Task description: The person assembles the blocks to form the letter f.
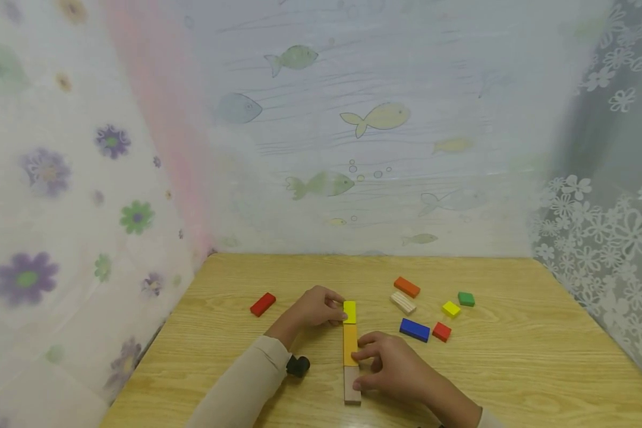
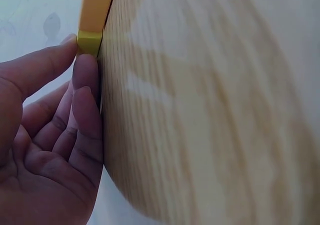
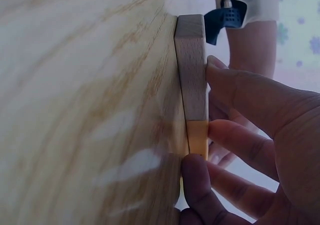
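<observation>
Three blocks lie end to end in a straight row on the table: a short yellow block [image 1: 350, 310] at the far end, a longer orange-yellow block [image 1: 350, 345] in the middle, and a plain wooden block [image 1: 352, 389] nearest me. My left hand [image 1: 314, 307] pinches the yellow block between thumb and fingers; the left wrist view shows the yellow block [image 2: 90, 42] at those fingertips. Along the row's right side, my right hand [image 1: 401, 367] touches the wooden block [image 3: 192, 75] with its thumb and the orange-yellow block [image 3: 198, 134] with its fingers.
Right of the row lie an orange block [image 1: 407, 287], a pale ridged block [image 1: 403, 302], a blue block [image 1: 414, 330], a small red block [image 1: 441, 331], a small yellow block [image 1: 451, 309] and a green block [image 1: 466, 299]. A red block [image 1: 263, 304] lies left.
</observation>
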Demonstrator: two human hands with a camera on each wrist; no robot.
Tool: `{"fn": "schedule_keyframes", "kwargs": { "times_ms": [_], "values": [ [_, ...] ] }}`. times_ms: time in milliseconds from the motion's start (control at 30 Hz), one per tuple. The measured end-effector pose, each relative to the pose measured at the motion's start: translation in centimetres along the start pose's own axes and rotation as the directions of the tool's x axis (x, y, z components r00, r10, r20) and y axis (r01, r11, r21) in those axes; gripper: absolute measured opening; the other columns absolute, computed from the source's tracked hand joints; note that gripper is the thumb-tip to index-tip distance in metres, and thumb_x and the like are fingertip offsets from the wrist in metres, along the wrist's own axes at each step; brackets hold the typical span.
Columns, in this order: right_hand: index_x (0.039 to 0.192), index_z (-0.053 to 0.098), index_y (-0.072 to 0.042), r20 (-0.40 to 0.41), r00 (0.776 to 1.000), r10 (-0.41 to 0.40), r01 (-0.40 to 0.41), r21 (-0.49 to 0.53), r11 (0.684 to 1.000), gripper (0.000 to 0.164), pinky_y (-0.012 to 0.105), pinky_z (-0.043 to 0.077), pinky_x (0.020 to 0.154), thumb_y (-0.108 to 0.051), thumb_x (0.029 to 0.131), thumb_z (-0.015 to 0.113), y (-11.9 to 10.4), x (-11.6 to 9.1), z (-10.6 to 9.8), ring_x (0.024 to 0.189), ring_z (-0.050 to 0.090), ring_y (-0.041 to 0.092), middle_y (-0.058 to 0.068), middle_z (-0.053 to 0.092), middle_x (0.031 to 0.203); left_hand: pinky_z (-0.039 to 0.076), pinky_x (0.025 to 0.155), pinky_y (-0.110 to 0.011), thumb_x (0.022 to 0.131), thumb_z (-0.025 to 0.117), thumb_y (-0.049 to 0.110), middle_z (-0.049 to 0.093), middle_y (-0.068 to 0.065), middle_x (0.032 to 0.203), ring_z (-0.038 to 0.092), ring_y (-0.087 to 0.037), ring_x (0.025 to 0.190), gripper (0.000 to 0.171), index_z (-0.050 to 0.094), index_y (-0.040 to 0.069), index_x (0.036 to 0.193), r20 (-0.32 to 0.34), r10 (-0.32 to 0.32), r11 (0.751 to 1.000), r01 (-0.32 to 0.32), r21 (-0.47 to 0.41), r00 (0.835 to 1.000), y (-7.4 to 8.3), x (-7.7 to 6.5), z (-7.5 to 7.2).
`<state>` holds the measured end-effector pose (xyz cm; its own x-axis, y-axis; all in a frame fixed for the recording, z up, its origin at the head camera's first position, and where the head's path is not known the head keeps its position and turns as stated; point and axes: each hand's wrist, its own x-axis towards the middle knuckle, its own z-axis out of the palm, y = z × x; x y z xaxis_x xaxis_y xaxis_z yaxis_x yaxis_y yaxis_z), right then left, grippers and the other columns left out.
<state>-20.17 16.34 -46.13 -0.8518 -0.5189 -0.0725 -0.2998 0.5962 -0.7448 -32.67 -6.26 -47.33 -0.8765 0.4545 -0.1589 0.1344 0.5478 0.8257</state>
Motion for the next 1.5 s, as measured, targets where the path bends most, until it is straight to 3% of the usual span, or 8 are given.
{"fn": "schedule_keyframes", "kwargs": {
  "times_ms": [767,1500],
  "values": [
    [0.121,0.079,-0.013,0.001,1.000,0.005,-0.005,-0.007,1.000,0.050,0.022,0.054,0.070,-0.041,0.081,0.089,-0.15,0.04,-0.10,0.084,0.064,0.006,0.009,0.063,0.138,0.054,0.071,-0.030,0.088,0.083,0.024,0.078,0.000,0.092,0.070,-0.014,0.077,0.046,0.072,0.007,0.129,-0.011,0.042,0.998,-0.042,0.038,0.999,-0.10,-0.02,-0.07],
    [0.120,0.079,-0.013,-0.003,1.000,-0.011,0.011,-0.015,1.000,0.050,0.022,0.054,0.071,-0.041,0.081,0.089,-0.17,-0.05,0.00,0.084,0.065,0.005,0.010,0.064,0.137,0.051,0.064,-0.028,0.088,0.083,0.027,0.076,0.003,0.088,0.066,-0.014,0.073,0.048,0.071,0.007,0.130,-0.022,0.031,0.999,-0.031,0.022,0.999,-0.07,-0.47,0.21]
  ]
}}
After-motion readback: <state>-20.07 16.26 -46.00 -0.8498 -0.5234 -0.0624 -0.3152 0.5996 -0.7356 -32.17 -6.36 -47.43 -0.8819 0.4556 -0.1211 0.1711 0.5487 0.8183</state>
